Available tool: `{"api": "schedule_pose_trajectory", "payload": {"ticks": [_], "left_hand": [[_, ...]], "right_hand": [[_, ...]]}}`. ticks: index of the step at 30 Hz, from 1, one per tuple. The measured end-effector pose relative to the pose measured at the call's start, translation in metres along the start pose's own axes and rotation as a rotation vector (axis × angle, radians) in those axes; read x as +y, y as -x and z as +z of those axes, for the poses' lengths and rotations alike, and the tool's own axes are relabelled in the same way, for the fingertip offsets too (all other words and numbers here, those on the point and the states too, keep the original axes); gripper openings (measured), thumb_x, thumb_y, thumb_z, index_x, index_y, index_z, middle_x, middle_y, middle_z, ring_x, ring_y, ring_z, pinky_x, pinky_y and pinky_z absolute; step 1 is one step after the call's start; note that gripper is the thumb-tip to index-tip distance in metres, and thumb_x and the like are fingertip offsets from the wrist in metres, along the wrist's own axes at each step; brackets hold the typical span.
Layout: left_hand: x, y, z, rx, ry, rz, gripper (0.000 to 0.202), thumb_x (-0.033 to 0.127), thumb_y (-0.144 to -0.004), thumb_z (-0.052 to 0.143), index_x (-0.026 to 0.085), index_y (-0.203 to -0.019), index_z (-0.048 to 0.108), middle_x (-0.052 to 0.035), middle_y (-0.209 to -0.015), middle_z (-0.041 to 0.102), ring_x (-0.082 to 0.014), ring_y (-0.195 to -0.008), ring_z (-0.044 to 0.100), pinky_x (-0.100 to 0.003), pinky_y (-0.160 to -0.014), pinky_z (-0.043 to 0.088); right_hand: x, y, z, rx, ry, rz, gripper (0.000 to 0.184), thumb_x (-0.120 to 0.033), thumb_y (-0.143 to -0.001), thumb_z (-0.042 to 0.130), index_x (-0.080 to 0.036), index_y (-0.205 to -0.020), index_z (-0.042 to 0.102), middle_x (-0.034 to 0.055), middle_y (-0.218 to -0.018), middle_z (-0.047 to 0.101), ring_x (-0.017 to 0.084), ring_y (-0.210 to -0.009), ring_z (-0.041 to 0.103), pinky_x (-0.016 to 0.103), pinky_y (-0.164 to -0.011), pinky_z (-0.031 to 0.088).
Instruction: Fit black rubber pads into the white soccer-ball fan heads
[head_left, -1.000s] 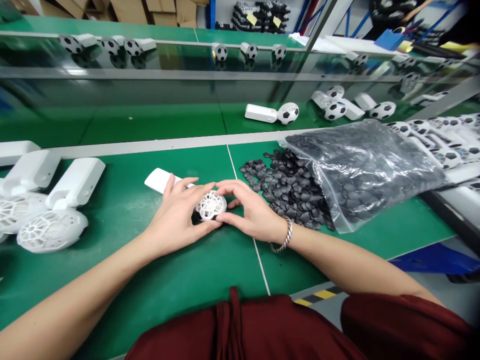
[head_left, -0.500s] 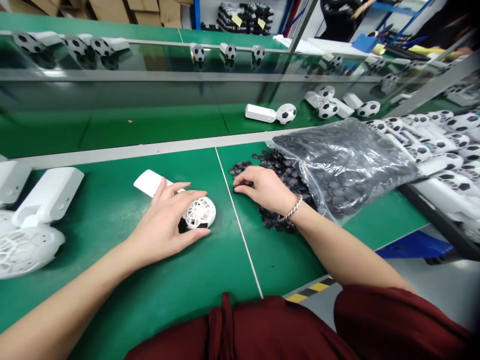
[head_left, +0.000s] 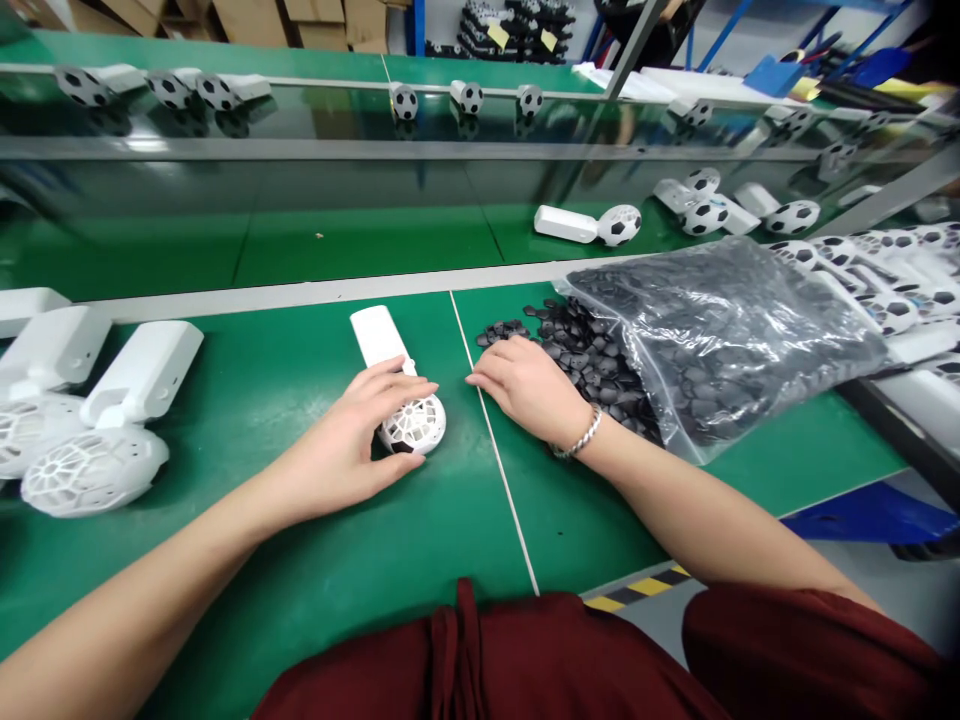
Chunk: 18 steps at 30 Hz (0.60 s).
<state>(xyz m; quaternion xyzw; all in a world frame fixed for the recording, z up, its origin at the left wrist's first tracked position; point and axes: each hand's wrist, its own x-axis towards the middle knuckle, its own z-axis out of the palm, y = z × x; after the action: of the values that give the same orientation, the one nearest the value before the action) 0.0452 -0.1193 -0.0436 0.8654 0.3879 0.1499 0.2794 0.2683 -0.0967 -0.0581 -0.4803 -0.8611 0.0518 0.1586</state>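
My left hand (head_left: 358, 432) curves around the round head of a white football-patterned housing (head_left: 415, 424), thumb on the near side and fingers over the far side. The openwork ball lies on the green table, with its white handle (head_left: 375, 335) pointing away from me. A black patch shows at the ball's near edge. My right hand (head_left: 529, 388) is closed in a pinch at the left edge of a pile of small black pieces (head_left: 592, 350). Whatever its fingertips hold is too small or hidden to make out.
A clear plastic bag of black pieces (head_left: 742, 340) lies right of the pile. White housings without black patches (head_left: 97, 468) stand at left. Finished-looking football units (head_left: 892, 310) crowd a tray at right; one unit (head_left: 619, 226) lies beyond the pale ledge (head_left: 300, 293).
The housing has turned, so its handle now points more directly away from me. My right hand has drawn back slightly from the pile, still pinched. The camera view has shifted left.
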Motion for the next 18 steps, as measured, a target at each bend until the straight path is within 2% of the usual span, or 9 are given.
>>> {"api": "schedule_pose_trajectory", "payload": {"ticks": [4,7,11,15,18], "left_hand": [[0.002,-0.001,0.0,0.034,0.098,-0.044,0.045,0.038,-0.076,0.06,0.025,-0.117,0.051,-0.0059,-0.127,0.047,-0.0284,-0.132,0.02,-0.049,-0.106,0.026],[0.005,-0.001,0.007,0.088,0.115,-0.057,0.032,0.036,-0.079,0.057,0.024,-0.109,0.056,-0.0051,-0.123,0.05,-0.0257,-0.131,0.022,-0.048,-0.106,0.026],[0.006,-0.001,0.015,0.19,0.138,-0.061,0.021,0.033,-0.082,0.053,0.023,-0.098,0.06,-0.0049,-0.115,0.055,-0.0222,-0.129,0.028,-0.044,-0.107,0.027],[0.009,-0.003,0.019,0.253,0.158,-0.032,0.014,0.028,-0.083,0.051,0.022,-0.089,0.063,-0.0049,-0.109,0.057,-0.0217,-0.125,0.034,-0.043,-0.105,0.029],[0.01,-0.003,0.019,0.265,0.158,-0.022,0.013,0.025,-0.083,0.052,0.021,-0.086,0.064,-0.0046,-0.108,0.057,-0.0219,-0.124,0.035,-0.042,-0.104,0.03]], "right_hand": [[-0.016,0.004,-0.008,0.088,-0.573,0.035,0.012,-0.024,-0.081,0.057,-0.018,-0.075,0.066,0.0011,-0.077,0.068,0.011,-0.071,0.061,0.023,-0.069,0.047],[-0.025,0.007,-0.009,0.084,-0.754,0.099,0.008,-0.024,-0.076,0.063,-0.018,-0.073,0.067,0.0008,-0.075,0.069,0.012,-0.07,0.063,0.024,-0.066,0.049],[-0.028,0.007,-0.005,0.079,-0.834,0.123,0.007,-0.024,-0.072,0.067,-0.017,-0.07,0.067,0.0012,-0.073,0.069,0.013,-0.07,0.064,0.025,-0.066,0.05],[-0.029,0.007,-0.003,0.102,-0.756,0.053,0.007,-0.023,-0.075,0.064,-0.018,-0.071,0.067,0.0002,-0.072,0.068,0.012,-0.07,0.062,0.023,-0.068,0.048],[-0.032,0.008,-0.005,0.125,-0.699,0.01,0.011,-0.022,-0.077,0.062,-0.019,-0.086,0.067,-0.0002,-0.077,0.067,0.01,-0.071,0.06,0.023,-0.07,0.048]]}}
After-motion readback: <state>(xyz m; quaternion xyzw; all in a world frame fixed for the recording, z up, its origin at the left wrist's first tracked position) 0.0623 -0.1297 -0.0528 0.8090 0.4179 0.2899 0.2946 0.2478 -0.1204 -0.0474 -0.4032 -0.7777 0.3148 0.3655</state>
